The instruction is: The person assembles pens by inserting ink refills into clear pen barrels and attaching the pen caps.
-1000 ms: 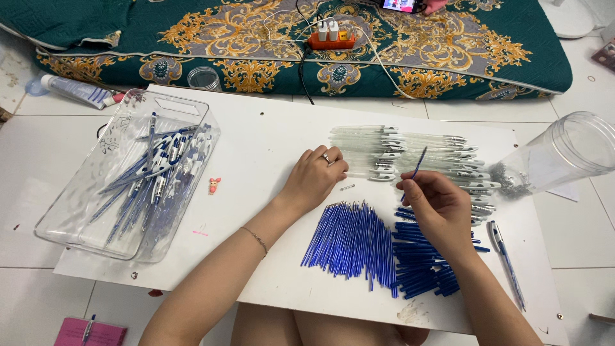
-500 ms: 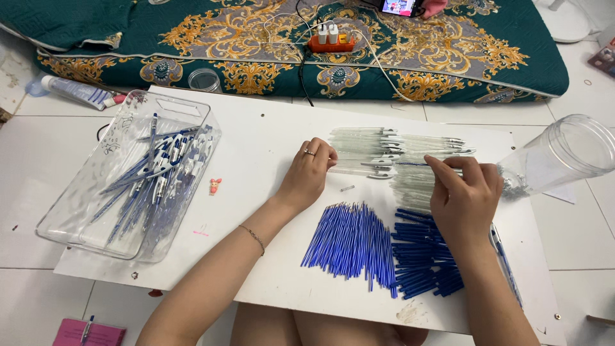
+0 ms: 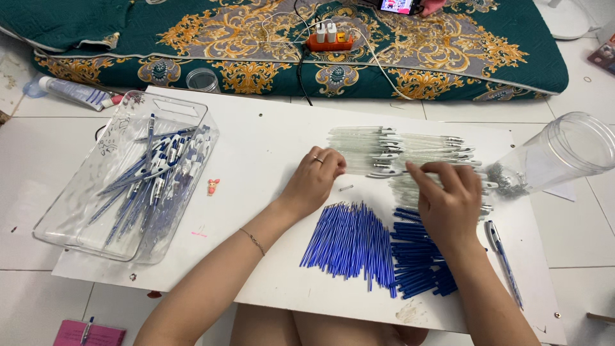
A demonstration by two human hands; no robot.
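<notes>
Tray (image 3: pixel 77 211) of clear plastic sits far left on the white worktop (image 3: pixel 256 134), loaded with assembled blue-and-white pens (image 3: pixel 150 182) lying roughly along its long side, well apart from both hands. Small pink figure (image 3: pixel 213 186) lies just right of the tray. Left hand (image 3: pixel 314 179) rests palm-down mid-board, fingers curled loosely, fingertips touching the left ends of the clear pen barrels (image 3: pixel 384 147); it grips nothing that I can see. Tiny spring (image 3: pixel 346 188) lies loose just beside that hand, toward the body. Barrels are stacked with long axes running left-right, so they lie straight ahead of and between the two hands. Blue refills (image 3: pixel 352 240) are fanned nearer the body, long axes pointing mostly away from the body, below the left hand; a second pile of blue refills (image 3: pixel 416 256) lies left-right under the right wrist. Right hand (image 3: pixel 448 202) is over the right part of the barrel stack, fingers bent down in a narrow pinch; whether it holds a part, I cannot tell. Right hand is the nearer one to the stack's clip ends. One finished pen (image 3: pixel 503 256) lies right of it. Clear jar (image 3: pixel 557 157) lies tipped at the right edge, with small springs (image 3: pixel 509 179) at its mouth.
</notes>
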